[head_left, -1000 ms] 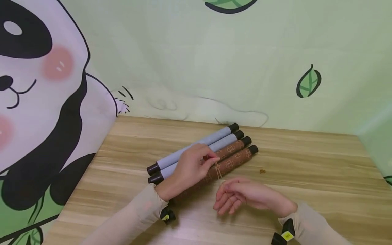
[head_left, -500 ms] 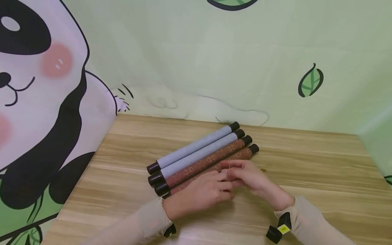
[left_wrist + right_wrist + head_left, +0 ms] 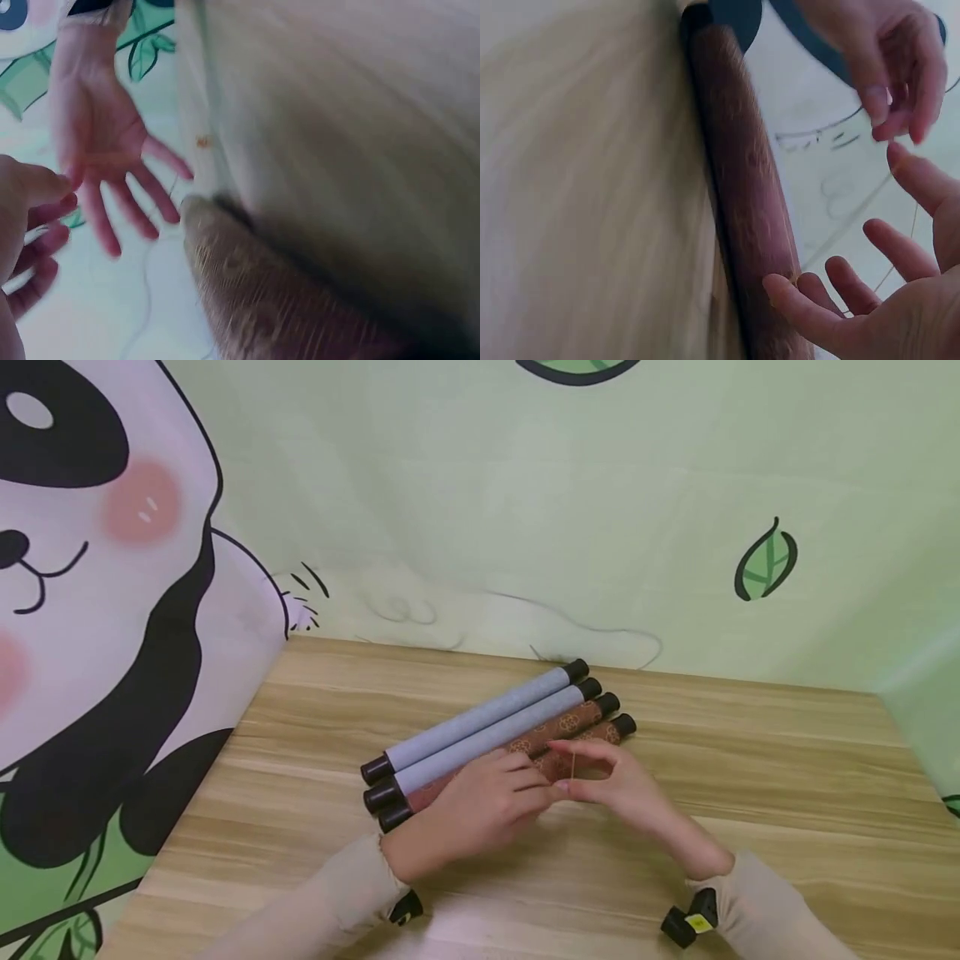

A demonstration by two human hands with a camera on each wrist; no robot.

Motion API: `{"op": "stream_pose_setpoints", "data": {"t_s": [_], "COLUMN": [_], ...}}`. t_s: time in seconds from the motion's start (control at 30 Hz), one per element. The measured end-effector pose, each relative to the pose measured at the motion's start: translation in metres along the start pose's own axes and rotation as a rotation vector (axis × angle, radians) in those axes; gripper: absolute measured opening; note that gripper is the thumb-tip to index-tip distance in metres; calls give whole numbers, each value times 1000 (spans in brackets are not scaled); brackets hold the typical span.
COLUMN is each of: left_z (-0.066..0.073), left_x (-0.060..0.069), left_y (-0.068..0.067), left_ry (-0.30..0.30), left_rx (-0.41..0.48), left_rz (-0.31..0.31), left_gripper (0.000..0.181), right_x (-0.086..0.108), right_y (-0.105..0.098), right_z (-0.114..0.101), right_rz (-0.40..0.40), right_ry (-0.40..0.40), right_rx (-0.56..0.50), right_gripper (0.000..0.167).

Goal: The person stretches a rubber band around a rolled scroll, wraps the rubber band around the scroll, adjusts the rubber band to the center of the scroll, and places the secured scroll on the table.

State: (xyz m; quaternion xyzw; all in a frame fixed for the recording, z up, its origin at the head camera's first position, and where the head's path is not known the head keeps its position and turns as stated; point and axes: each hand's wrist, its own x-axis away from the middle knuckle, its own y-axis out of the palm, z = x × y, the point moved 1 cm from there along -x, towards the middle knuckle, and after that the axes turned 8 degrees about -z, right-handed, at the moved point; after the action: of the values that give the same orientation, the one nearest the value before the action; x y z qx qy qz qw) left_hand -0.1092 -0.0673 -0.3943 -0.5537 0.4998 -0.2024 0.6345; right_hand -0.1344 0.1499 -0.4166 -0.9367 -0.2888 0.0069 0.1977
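Two light blue scrolls [image 3: 476,714] and two brown patterned scrolls [image 3: 567,723] with black end knobs lie side by side, slanting across the table. Over the front brown scroll, my right hand [image 3: 626,789] is spread, thumb and index finger apart. A thin tan rubber band [image 3: 573,766] is stretched between them; the right wrist view also shows it running across the spread fingers. My left hand [image 3: 483,802] has curled fingers that pinch the band beside the right thumb tip. That pinch is partly hidden. The left forearm and hand cover the near end of the front scroll.
The wooden table [image 3: 750,760] runs back to a pale green wall cloth [image 3: 450,485] with a panda print. A small orange-brown scrap [image 3: 202,141] lies on the table beyond the front scroll. Both wrists carry small black devices [image 3: 686,924].
The right hand has come up from the table's front to the front scroll and spread its fingers inside the band. The left hand lowered, then shifted slightly up and left.
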Motion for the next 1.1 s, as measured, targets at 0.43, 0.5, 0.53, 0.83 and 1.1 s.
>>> {"op": "stream_pose_setpoints", "data": {"t_s": [0.43, 0.5, 0.53, 0.83, 1.1], "left_z": [-7, -6, -5, -5, 1], "left_x": [12, 11, 10, 3, 2], "left_y": [24, 28, 30, 33, 43], "left_ry": [-587, -598, -606, -659, -659], "left_rx": [-119, -163, -184, -158, -264], "left_rz": [-360, -388, -399, -466, -432], "left_gripper": [74, 78, 79, 74, 85], "right_x": [9, 9, 9, 10, 12], "right_y": [-23, -26, -28, -40, -48], "right_z": [10, 12, 13, 20, 28], "right_rz": [134, 145, 147, 169, 183], "right_ry": [-57, -57, -56, -39, 9], "right_rx": [308, 324, 330, 335, 313], "right_gripper": [57, 57, 56, 50, 49]}}
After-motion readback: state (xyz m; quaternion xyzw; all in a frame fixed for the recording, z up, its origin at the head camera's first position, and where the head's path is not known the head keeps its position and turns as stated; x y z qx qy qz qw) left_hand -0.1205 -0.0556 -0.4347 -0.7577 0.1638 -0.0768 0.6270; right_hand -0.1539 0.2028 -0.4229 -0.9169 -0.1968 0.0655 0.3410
